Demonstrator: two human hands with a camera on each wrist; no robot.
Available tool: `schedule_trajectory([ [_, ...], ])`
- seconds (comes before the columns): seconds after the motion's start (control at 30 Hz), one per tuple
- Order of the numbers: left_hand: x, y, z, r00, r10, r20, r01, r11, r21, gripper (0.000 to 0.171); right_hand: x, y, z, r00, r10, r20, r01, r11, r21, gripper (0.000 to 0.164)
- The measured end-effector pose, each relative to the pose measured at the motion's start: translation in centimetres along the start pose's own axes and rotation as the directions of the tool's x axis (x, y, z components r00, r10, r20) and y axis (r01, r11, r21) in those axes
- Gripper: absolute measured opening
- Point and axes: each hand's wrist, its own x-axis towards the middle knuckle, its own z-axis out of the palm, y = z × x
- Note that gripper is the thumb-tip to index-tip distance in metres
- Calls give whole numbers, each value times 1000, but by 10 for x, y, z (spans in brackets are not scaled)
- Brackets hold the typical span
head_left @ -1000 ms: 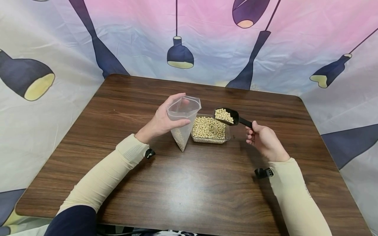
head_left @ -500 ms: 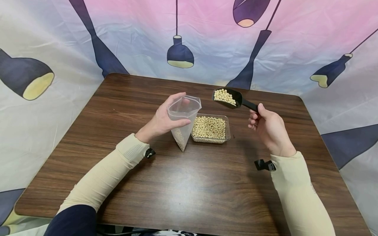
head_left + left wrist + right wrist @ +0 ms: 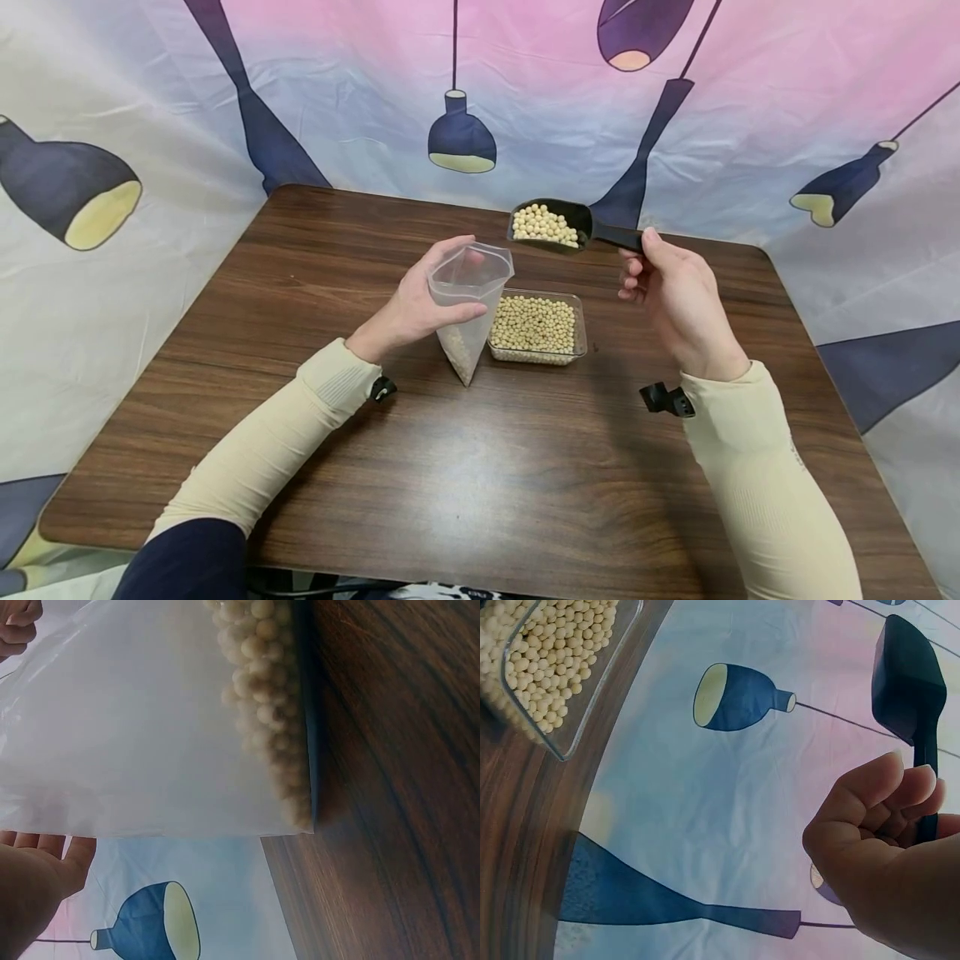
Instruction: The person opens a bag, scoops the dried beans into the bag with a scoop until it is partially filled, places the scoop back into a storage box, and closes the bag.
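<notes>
My left hand (image 3: 420, 304) grips a frosted plastic bag (image 3: 465, 321) near its top, thumb in front and fingers behind, and its mouth gapes upward. Pale round beans (image 3: 266, 697) lie in the bottom of the bag, as the left wrist view shows. My right hand (image 3: 678, 304) holds a black scoop (image 3: 581, 221) by its handle, fingers curled round it. Soybeans (image 3: 543, 225) fill part of the scoop, which is raised above and to the right of the bag's mouth. In the right wrist view the scoop (image 3: 907, 679) shows its dark underside.
A clear rectangular container (image 3: 580, 329) of soybeans stands on the brown wooden table (image 3: 480, 483), just right of the bag. Behind the table hangs a cloth (image 3: 360, 108) printed with lamps. A small dark speck lies beside the container.
My right hand has lifted the loaded scoop up from over the container and then moved it left toward the bag. My left hand and the bag have stayed nearly still.
</notes>
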Motion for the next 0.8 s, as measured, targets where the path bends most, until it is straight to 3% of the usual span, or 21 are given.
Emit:
schedule_trajectory([
  [0.67, 1, 1, 1, 1000, -24, 1, 24, 999, -24, 76, 1, -14, 17, 998, -60, -37, 56, 992, -118, 34],
  [0.8, 2, -11, -1, 1000, -21, 4, 21, 999, -33, 78, 1, -16, 18, 996, -76, -39, 70, 989, -134, 34],
])
